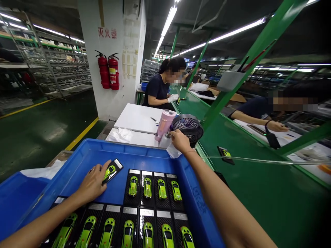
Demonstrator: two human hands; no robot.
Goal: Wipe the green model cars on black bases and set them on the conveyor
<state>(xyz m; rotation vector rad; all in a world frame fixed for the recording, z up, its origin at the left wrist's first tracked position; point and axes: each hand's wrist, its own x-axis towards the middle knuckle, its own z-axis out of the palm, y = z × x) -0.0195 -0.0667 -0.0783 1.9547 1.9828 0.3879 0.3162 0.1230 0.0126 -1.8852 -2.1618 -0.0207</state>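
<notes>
My left hand (pixel 94 181) grips a lime-green model car on a black display base (pixel 113 170), tilted above the blue tray (pixel 115 193). Several more green model cars (pixel 147 187) on black bases with silver label strips lie in two rows inside the tray. Beyond the tray's far right corner, my right hand (pixel 181 141) has its fingers curled at the metallic cap of a small whitish bottle (pixel 165 141). A white cloth or tissue (pixel 173 151) lies just below that hand. Part of the bottle is hidden by the fingers.
A pink tumbler (pixel 164 124) and a black fan (pixel 188 127) stand close to my right hand. On the green conveyor belt (pixel 248 196) lies another car on its base (pixel 226 154). Co-workers sit along the belt. White tables (pixel 137 117) adjoin the tray.
</notes>
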